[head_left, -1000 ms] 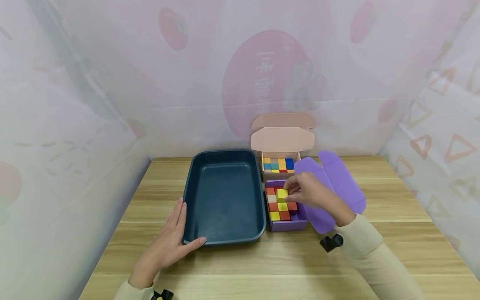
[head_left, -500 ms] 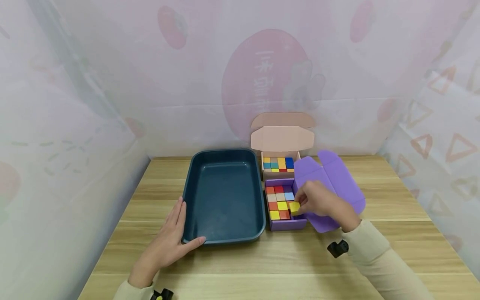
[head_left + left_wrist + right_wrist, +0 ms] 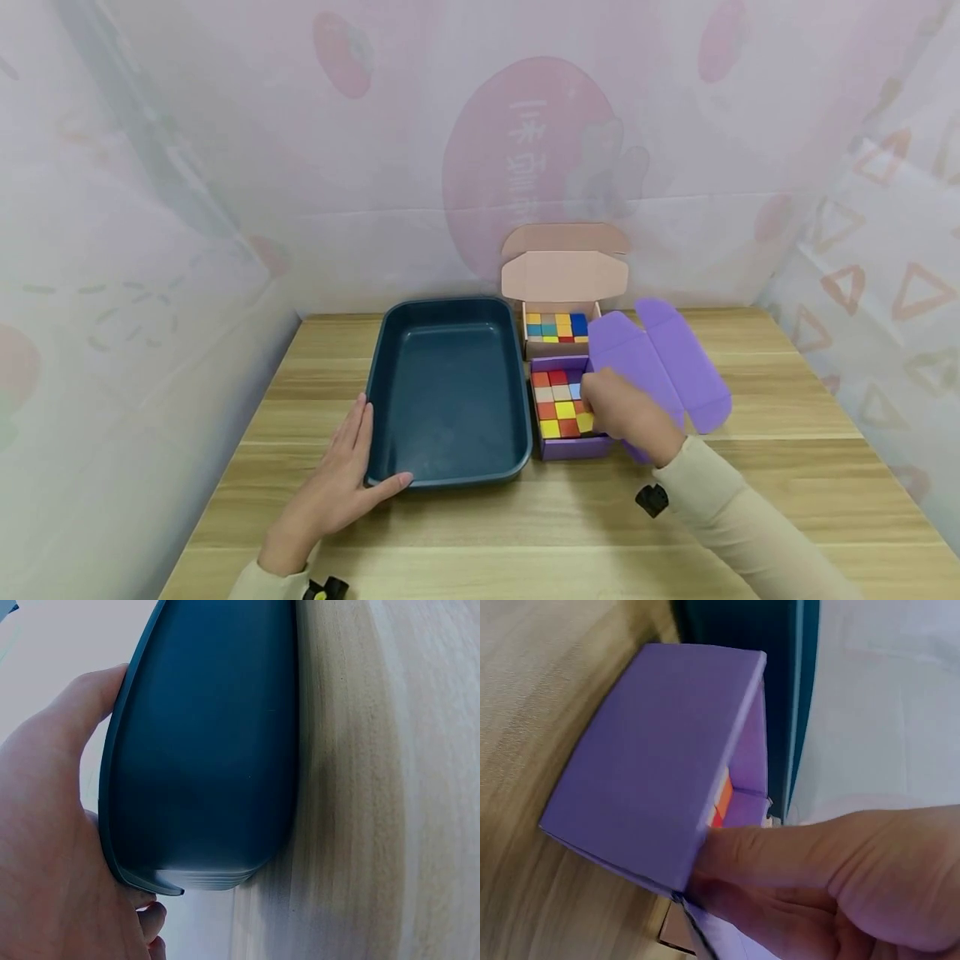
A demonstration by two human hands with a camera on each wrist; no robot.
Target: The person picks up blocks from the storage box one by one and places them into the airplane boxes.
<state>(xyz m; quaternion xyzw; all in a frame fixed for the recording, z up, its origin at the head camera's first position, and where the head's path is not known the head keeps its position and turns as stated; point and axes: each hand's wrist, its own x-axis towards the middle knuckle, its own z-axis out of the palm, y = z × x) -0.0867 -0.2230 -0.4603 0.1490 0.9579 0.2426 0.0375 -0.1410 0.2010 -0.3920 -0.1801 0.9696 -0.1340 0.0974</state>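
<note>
My left hand [image 3: 333,483] rests at the front left corner of a dark teal tray [image 3: 450,479], fingers along its left side and thumb at the front rim. In the left wrist view the thumb touches the tray's rim [image 3: 112,750]. My right hand [image 3: 626,408] reaches into a purple box [image 3: 576,450] of coloured blocks. Its thumb and fingers pinch a yellow block [image 3: 584,422] at the box's front right corner; the fingertips are hidden. Orange, red, white and yellow blocks [image 3: 564,409] sit in rows beside it. The right wrist view shows the thumb at the box wall [image 3: 641,765].
Behind the purple box stands an open tan box [image 3: 564,279] with several coloured blocks [image 3: 555,329] inside. The purple lid [image 3: 675,367] lies folded out to the right. Pale printed sheets [image 3: 375,183] wall in the wooden table [image 3: 465,542] behind and at both sides.
My right hand has brought the yellow block from above the rear of the purple box to its front right corner and lowered it in. My left hand has not moved.
</note>
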